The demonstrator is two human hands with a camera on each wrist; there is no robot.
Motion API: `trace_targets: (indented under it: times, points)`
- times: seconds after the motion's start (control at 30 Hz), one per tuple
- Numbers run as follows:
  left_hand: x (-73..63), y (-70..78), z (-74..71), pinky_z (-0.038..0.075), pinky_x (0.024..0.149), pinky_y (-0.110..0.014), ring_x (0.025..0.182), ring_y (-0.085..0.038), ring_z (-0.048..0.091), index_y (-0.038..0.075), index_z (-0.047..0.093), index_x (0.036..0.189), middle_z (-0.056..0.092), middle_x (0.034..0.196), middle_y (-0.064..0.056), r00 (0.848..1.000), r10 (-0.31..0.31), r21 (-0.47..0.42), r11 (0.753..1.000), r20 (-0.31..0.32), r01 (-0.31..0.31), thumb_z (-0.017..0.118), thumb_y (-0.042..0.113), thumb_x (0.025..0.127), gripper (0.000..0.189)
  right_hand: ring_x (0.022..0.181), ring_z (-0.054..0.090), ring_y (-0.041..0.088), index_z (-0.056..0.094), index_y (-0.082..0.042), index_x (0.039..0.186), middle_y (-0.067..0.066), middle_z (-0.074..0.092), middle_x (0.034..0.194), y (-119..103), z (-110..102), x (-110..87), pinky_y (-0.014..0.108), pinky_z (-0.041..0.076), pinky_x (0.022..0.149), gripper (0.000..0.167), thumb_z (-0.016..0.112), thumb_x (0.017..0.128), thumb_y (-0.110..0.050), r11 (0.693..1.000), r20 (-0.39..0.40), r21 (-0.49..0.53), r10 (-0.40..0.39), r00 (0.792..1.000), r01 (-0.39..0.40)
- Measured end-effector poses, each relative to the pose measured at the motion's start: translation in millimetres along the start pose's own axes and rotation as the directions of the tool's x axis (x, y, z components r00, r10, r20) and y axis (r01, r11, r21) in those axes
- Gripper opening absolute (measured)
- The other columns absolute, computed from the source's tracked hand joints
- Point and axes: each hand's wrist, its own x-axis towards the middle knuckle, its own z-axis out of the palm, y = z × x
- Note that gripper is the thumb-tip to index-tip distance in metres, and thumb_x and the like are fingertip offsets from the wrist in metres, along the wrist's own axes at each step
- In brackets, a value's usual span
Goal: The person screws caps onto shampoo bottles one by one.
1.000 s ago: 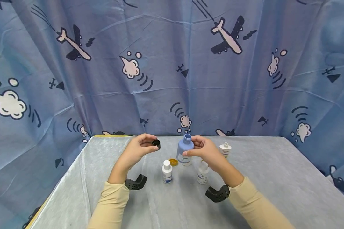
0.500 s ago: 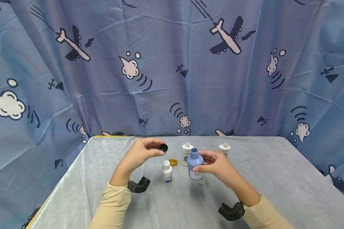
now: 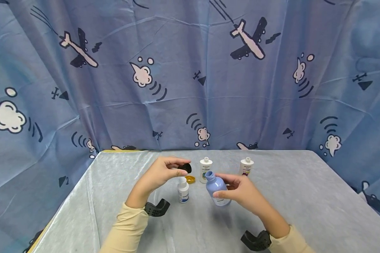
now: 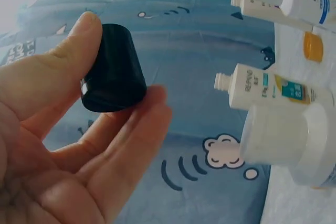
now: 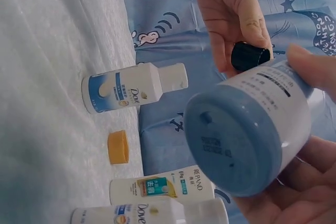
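My left hand [image 3: 159,175] pinches a black bottle cap [image 3: 185,168] between thumb and fingers, above the white Dove bottle. Up close in the left wrist view, the cap [image 4: 114,69] shows a smooth, dark side. My right hand [image 3: 242,193] grips a blue bottle [image 3: 216,188] round its body, with thumb and fingers on opposite sides. The bottle's threaded mouth is uncovered and leans left toward the cap, a short gap apart. Its printed base faces the camera in the right wrist view.
A white-capped Dove bottle [image 3: 183,192] stands below the cap, with a yellow cap [image 3: 190,179] behind it. Two uncapped white bottles stand farther back, one REPAND bottle [image 3: 206,168] and another bottle [image 3: 246,167] to the right. Another Dove bottle [image 5: 123,215] is hidden in the head view.
My right hand has come down and rightward with the blue bottle, which now tilts left. The left hand has moved right and down with the black cap, whose opening has turned away from the head camera.
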Motion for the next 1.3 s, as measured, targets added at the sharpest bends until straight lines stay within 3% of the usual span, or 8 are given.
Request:
trace_targets:
  times: [0.13,0.27,0.37,0.57,0.7,0.9,1.1,1.3]
  points:
    - [-0.5,3.2,5.1,0.055,0.094,-0.034,0.11,-0.02,0.065,0.005,0.07,0.122,0.069,0.125,-0.012,1.0,0.0,0.012,1.0,0.015,0.0,0.078,0.013,0.085,0.038,0.098,0.07,0.023,0.057,0.005,0.134,0.025,0.066,0.124,2,2,0.2,0.032,0.06,0.08,0.066,0.084,0.08,-0.02,0.999,0.007,-0.018,-0.04,0.999,0.04]
    - [0.2,6.9,11.6,0.054,0.079,-0.025,0.088,-0.011,0.067,0.002,0.071,0.11,0.074,0.102,-0.011,0.999,0.007,-0.005,1.0,0.037,-0.007,0.082,0.012,0.08,0.033,0.097,0.069,0.022,0.059,0.006,0.129,0.025,0.067,0.12,5,3,0.7,0.028,0.059,0.078,0.062,0.085,0.078,-0.017,0.999,0.0,-0.007,-0.05,0.999,0.05]
    - [-0.1,9.3,15.9,0.053,0.076,-0.024,0.082,-0.009,0.067,0.003,0.072,0.105,0.075,0.093,-0.009,0.999,0.008,-0.021,1.0,0.054,-0.007,0.083,0.014,0.079,0.03,0.096,0.069,0.021,0.06,0.007,0.126,0.025,0.067,0.118,8,4,1.1,0.027,0.059,0.077,0.059,0.085,0.078,-0.015,0.998,0.001,0.004,-0.058,0.998,0.058]
    - [-2.3,14.2,21.6,0.059,0.076,-0.03,0.077,-0.009,0.071,0.005,0.074,0.109,0.077,0.092,-0.012,0.998,-0.015,-0.048,0.999,0.054,0.017,0.08,0.019,0.084,0.029,0.096,0.068,0.021,0.062,0.006,0.125,0.025,0.067,0.119,9,5,1.5,0.025,0.058,0.077,0.057,0.085,0.078,-0.016,0.995,0.003,-0.032,-0.093,0.996,0.093]
    - [-3.1,18.4,25.2,0.059,0.074,-0.036,0.075,-0.008,0.068,0.005,0.074,0.112,0.077,0.091,-0.012,0.998,0.016,-0.013,1.0,0.056,-0.016,0.079,0.02,0.085,0.032,0.095,0.067,0.02,0.064,0.004,0.124,0.023,0.068,0.119,9,5,0.7,0.025,0.058,0.076,0.056,0.086,0.077,-0.018,0.993,0.0,-0.069,-0.098,0.995,0.098]
    - [-4.3,22.0,29.7,0.055,0.071,-0.024,0.082,-0.007,0.065,0.008,0.074,0.111,0.074,0.097,-0.007,0.997,0.079,0.08,0.994,0.024,-0.08,0.083,0.02,0.081,0.033,0.091,0.067,0.02,0.064,0.003,0.125,0.023,0.068,0.12,9,6,0.6,0.027,0.058,0.072,0.058,0.086,0.077,-0.02,0.992,0.01,-0.086,-0.091,0.996,0.092]
    - [-4.2,22.9,35.5,0.054,0.072,-0.022,0.082,-0.006,0.063,0.009,0.073,0.101,0.072,0.091,-0.003,0.996,0.084,0.122,0.989,0.002,-0.083,0.086,0.021,0.077,0.03,0.093,0.068,0.02,0.065,0.001,0.126,0.023,0.066,0.123,9,7,0.6,0.026,0.058,0.072,0.057,0.086,0.077,-0.021,0.99,0.01,-0.104,-0.093,0.996,0.093]
    - [-3.5,22.9,38.9,0.055,0.073,-0.02,0.082,-0.006,0.064,0.008,0.074,0.1,0.072,0.09,-0.004,0.995,0.097,0.121,0.988,0.022,-0.099,0.087,0.019,0.076,0.029,0.093,0.067,0.02,0.065,0.002,0.125,0.022,0.067,0.12,8,7,0.1,0.026,0.058,0.073,0.057,0.086,0.077,-0.022,0.99,0.011,-0.101,-0.101,0.995,0.102]
